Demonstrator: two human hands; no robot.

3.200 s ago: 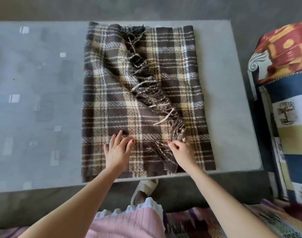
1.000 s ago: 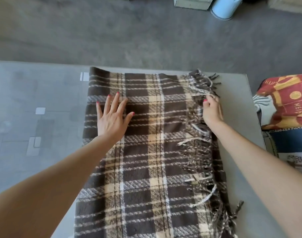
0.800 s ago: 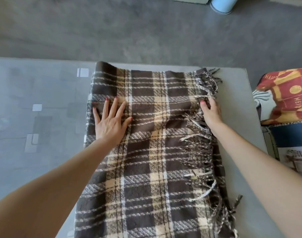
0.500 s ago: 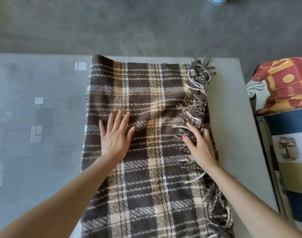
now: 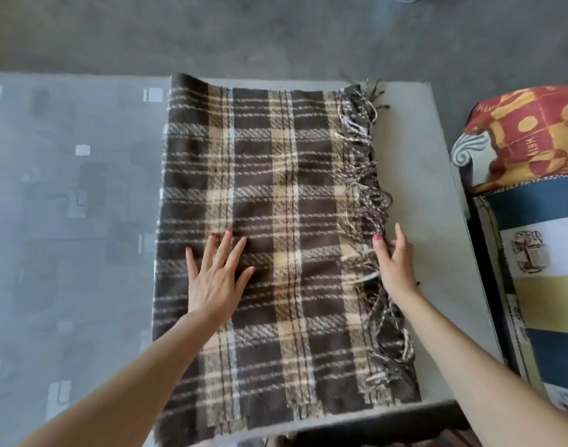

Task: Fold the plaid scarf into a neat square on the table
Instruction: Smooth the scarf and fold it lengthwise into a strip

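Note:
The brown and cream plaid scarf [image 5: 276, 195] lies folded flat on the grey table [image 5: 415, 175], a tall rectangle with its tangled fringe [image 5: 363, 175] running down the right edge. My left hand [image 5: 216, 279] rests palm down on the scarf's lower left, fingers spread. My right hand [image 5: 394, 262] sits at the right edge on the fringe, fingers extended against the strands, holding nothing that I can make out.
The table's left part [image 5: 66, 204] has a grey patterned glass-like top. A striped sofa with a red and yellow cushion [image 5: 534, 133] stands close on the right. Grey floor [image 5: 244, 33] lies beyond the table's far edge.
The fringed flap went from a diagonal across the scarf to straight along the right edge. Both hands have slid down the scarf toward me; the right hand moved outward onto the fringe edge.

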